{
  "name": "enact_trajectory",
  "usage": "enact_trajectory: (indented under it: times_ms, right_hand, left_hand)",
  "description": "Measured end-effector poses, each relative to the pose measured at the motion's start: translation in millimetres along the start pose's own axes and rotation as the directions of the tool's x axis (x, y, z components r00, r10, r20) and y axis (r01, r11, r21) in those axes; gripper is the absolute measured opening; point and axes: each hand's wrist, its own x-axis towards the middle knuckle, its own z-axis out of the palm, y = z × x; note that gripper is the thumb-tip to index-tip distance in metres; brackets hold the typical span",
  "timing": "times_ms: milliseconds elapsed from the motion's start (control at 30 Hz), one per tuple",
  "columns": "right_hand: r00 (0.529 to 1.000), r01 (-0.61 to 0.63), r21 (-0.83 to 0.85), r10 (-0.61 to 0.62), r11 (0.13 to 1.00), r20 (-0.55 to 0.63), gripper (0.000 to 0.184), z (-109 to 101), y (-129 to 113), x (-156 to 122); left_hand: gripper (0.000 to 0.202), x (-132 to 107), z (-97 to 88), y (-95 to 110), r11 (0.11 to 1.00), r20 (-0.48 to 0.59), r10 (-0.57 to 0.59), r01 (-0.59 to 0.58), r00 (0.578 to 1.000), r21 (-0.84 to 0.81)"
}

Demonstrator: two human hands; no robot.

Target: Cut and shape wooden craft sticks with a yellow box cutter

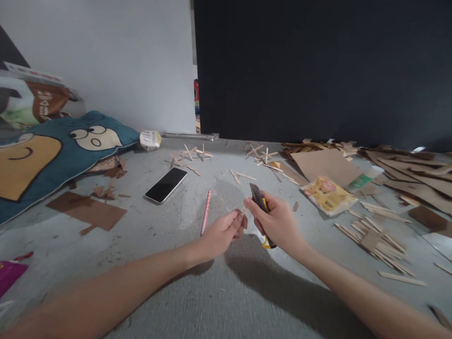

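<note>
My right hand (277, 219) is closed around a black and yellow utility knife (257, 194), its blade end pointing up and away. Just left of it, my left hand (224, 230) pinches a small tan piece (243, 212) between thumb and fingers; whether it is wood or card I cannot tell. The two hands are close together above the grey floor (197, 292). A pink patterned pencil (206, 212) lies beside my left hand. Further left rests a phone (165, 185) with a dark screen.
Crossed wooden sticks (259, 153) lie ahead. On the right are a yellow tissue pack (328, 194), a glue bottle (365, 178), bundled sticks (374, 240) and cardboard strips (413, 179). A blue cushion (63, 155) and brown cardboard (86, 209) lie left.
</note>
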Motion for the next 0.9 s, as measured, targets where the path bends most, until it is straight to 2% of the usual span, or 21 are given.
enact_trajectory:
  times_ms: [133, 267, 367, 633, 900]
  right_hand:
    - [0.999, 0.047, -0.104, -0.045, 0.993, 0.02, 0.03, -7.9, -5.3, -2.2]
    - [0.979, 0.135, -0.325, -0.076, 0.936, 0.188, 0.027, -18.9, -17.5, -8.2]
    - [0.962, 0.164, -0.4, -0.057, 0.902, 0.267, 0.032, -20.8, -22.3, -11.4]
    - [0.961, 0.136, -0.422, -0.015, 0.896, 0.278, 0.04, -16.1, -24.2, -13.7]
    - [0.958, 0.104, -0.388, 0.012, 0.916, 0.287, 0.039, -16.8, -22.4, -12.8]
  left_hand:
    - [0.045, 0.4, -1.2, -8.8, 0.985, -0.13, 0.065, -0.043, 0.989, 0.168]
    - [0.043, 0.2, -2.5, -10.7, 0.954, -0.192, 0.103, -0.042, 0.976, 0.296]
    - [0.041, 0.1, -2.1, -8.0, 0.938, -0.215, 0.101, -0.021, 0.971, 0.347]
    - [0.032, -2.7, 0.6, 6.5, 0.88, -0.259, 0.106, 0.031, 0.96, 0.473]
    - [0.031, -3.4, 0.7, 8.0, 0.841, -0.272, 0.127, 0.042, 0.954, 0.539]
